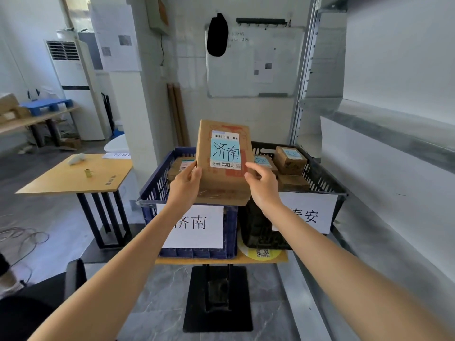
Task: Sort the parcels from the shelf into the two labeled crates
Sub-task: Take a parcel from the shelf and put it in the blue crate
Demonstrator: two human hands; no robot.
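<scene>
gripping the flat brown cardboard parcel by its lower edges, l hand curls round the left side w/ thumb on the front and r hand pinches the right side, so it's held upright over where the 2 crates meet. its blue label reads 济南, matching the white paper sign on the dark blue plastic crate at left, not the black plastic crate at right. i'd shift it left, tip it flat & lower it in beside the small box lying there, not drop it.
</scene>
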